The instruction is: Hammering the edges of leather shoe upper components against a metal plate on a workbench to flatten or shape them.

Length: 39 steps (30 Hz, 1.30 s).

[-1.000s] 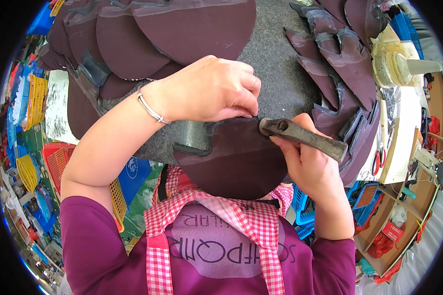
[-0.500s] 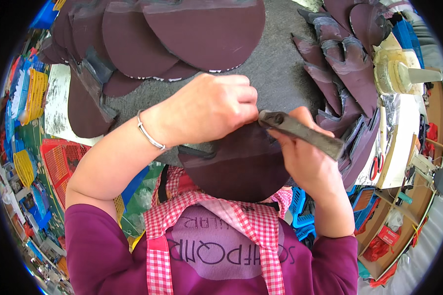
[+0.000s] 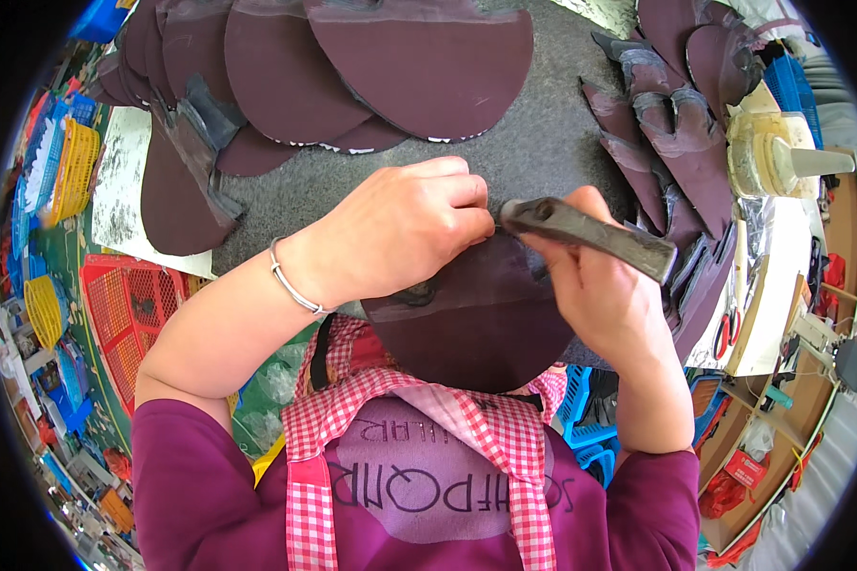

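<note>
A rounded dark maroon leather piece lies at the near edge of a grey work surface, overhanging toward my apron. My left hand presses down on its upper edge with the fingers curled and pinching the material. My right hand grips a dark metal hand tool whose head meets the leather edge right beside my left fingertips. A thin bangle circles my left wrist.
Several similar maroon rounded pieces fan across the far side. Narrower cut pieces pile at the right, next to a white glue pot. Scissors lie on a white board. A red basket stands at the left.
Both hands have shifted slightly along the leather edge and the tool head has moved toward my left fingertips. The leather piece stays under my left hand.
</note>
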{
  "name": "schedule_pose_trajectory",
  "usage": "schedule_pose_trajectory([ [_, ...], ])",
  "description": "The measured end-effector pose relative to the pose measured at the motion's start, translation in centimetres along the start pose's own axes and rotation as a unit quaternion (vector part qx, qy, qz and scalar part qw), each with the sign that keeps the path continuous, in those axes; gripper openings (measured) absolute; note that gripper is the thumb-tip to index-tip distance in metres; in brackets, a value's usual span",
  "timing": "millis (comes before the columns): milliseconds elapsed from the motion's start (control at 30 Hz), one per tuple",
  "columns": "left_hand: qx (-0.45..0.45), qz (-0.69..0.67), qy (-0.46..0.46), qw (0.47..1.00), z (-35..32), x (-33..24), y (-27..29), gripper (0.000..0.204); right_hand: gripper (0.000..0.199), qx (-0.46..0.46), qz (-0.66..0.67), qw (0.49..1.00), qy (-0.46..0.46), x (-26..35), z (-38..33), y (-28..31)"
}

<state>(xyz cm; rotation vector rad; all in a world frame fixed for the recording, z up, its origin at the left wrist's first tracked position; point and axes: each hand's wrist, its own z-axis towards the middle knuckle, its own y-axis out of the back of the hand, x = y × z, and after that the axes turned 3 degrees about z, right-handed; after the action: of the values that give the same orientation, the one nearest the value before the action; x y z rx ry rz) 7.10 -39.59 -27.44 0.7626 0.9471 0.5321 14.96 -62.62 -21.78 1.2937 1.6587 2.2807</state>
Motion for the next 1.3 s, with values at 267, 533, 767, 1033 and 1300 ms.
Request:
schedule_pose_trajectory([
  [267, 0.004, 0.032, 0.060, 0.998, -1.3, -1.2, 0.7, 0.018, 0.023, 0.046, -0.045, 0.997, 0.045, 0.1, 0.5, -0.5],
  [533, -0.033, 0.042, 0.103, 0.993, -2.8, -2.3, 0.6, 0.017, 0.026, 0.058, -0.027, 0.997, 0.043, 0.7, 1.4, -0.5],
  [767, -0.083, 0.033, 0.148, 0.985, -3.6, -4.4, -0.6, 0.019, 0.024, 0.062, -0.017, 0.997, 0.044, 1.1, 1.1, -1.2],
  [1033, -0.034, 0.063, 0.143, 0.987, -1.8, -1.5, 0.5, 0.012, 0.016, 0.045, 0.031, 0.997, -0.052, -0.1, -0.7, 2.0],
  [1300, 0.025, -0.008, -0.028, 0.999, 1.9, -0.2, -1.5, 0.014, 0.016, 0.017, 0.019, 0.999, -0.031, 0.1, -3.7, 1.8],
])
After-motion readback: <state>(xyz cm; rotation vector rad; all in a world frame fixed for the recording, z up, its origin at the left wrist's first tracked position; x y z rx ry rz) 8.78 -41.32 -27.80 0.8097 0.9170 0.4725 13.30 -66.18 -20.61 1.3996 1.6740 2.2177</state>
